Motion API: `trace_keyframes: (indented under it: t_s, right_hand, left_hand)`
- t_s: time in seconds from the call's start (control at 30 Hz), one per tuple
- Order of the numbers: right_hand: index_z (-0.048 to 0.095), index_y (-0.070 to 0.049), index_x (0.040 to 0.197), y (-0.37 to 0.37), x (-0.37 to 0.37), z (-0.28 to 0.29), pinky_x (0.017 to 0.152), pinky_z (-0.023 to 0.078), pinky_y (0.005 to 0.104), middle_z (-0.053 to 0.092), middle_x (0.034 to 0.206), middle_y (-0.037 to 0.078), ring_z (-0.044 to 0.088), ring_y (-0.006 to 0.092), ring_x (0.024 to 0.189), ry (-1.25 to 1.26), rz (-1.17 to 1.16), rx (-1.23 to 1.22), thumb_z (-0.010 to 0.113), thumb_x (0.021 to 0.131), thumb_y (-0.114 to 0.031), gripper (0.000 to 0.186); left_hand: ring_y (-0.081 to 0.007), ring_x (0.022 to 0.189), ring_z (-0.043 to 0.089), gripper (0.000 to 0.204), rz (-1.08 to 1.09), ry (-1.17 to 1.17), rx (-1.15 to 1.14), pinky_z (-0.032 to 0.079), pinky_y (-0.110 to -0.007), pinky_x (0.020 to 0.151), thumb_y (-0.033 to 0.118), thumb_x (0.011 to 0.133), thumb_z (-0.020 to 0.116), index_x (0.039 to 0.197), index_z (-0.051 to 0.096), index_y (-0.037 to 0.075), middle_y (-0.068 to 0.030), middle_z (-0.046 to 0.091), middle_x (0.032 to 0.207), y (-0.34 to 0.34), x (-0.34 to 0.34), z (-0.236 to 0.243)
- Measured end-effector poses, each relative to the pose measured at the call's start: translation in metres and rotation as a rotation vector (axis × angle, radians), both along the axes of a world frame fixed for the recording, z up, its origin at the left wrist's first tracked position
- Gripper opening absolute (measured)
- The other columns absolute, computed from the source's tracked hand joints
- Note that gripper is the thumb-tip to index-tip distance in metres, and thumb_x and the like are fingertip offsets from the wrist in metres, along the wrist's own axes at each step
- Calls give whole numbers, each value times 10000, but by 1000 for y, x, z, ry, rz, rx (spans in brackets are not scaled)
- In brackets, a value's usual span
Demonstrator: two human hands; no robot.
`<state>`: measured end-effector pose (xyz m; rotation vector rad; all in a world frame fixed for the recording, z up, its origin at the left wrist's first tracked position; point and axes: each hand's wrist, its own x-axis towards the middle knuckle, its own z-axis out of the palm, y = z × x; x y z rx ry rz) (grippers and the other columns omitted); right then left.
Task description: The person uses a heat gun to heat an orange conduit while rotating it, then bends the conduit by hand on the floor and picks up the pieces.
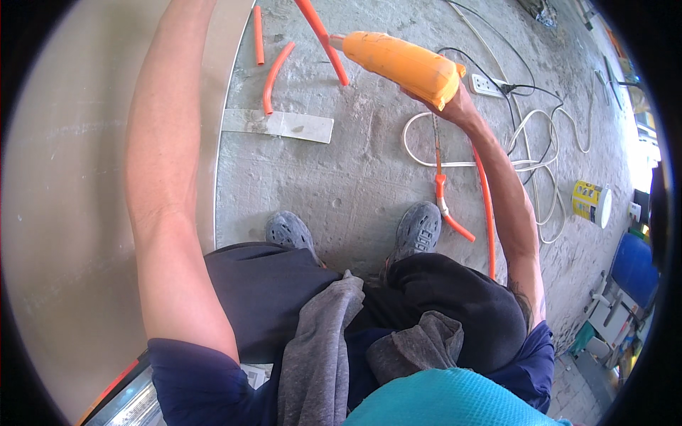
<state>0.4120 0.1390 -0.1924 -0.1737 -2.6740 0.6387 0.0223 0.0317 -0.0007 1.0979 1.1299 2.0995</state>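
Observation:
My right hand (455, 106) grips a yellow-orange power tool (398, 64), mostly hidden beneath its body. The metal tip of the tool is at an orange tube (312, 21) that runs out of the top of the head view; whether they touch I cannot tell. My left arm reaches up along the left side, its hand outside the picture. Shorter orange tubes (258, 35) and a curved piece (275, 71) lie on the concrete floor, near a pale flat strip (298, 128). Below the tool lies a rusty blade with an orange-and-white handle (440, 188), beside a long orange tube (485, 206).
A large beige board (78, 177) fills the left. White and black cables loop around a power strip (486, 85) on the right. A white-and-yellow bucket (590, 204), a blue plastic container (632, 266) and assorted clutter stand at the right edge.

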Motion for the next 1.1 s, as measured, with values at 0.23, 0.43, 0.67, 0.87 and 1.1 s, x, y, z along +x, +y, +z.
trace_keyframes:
  t_s: [0.23, 0.43, 0.67, 0.87, 1.1]
  right_hand:
    - [682, -87, 1230, 1, 1, -2, 1009, 505, 393, 713, 1194, 84, 658, 264, 1137, -83, 24, -103, 839, 866, -192, 410]
    - [667, -33, 1157, -14, 22, -16, 900, 552, 383, 739, 1048, 129, 713, 286, 983, -122, -53, -327, 801, 785, -106, 402]
    - [676, -27, 1091, -18, 19, -6, 828, 559, 395, 740, 973, 142, 715, 303, 885, -300, -116, -357, 812, 767, -125, 364]
    - [661, -83, 1247, -14, 5, 24, 1035, 491, 407, 696, 1259, 117, 660, 274, 1145, -96, 36, -195, 765, 825, -120, 436]
    - [628, -215, 1340, 14, 22, -7, 1234, 208, 569, 614, 1413, 50, 538, 217, 1354, -28, -1, -15, 728, 879, -320, 483]
  left_hand:
    - [-126, 674, 503, 455, 2, 27, -23, 476, -293, 664, 531, 1099, 371, 1088, 489, 92, 6, 488, 758, -4, 2, 3]
    - [-126, 649, 497, 463, 20, 39, -52, 480, -300, 652, 548, 1090, 389, 1074, 494, 98, 13, 481, 734, -2, 3, 3]
    - [-123, 644, 505, 465, -69, 7, -33, 478, -295, 646, 547, 1089, 393, 1063, 500, 95, 10, 497, 735, 1, 0, 2]
    - [-142, 667, 526, 483, -2, 19, -71, 505, -319, 674, 540, 1090, 396, 1082, 517, 72, -23, 527, 805, -1, -4, 6]
    - [-142, 687, 540, 483, -14, -1, 32, 505, -315, 687, 543, 1083, 411, 1106, 515, 72, -19, 521, 798, -4, 2, 2]
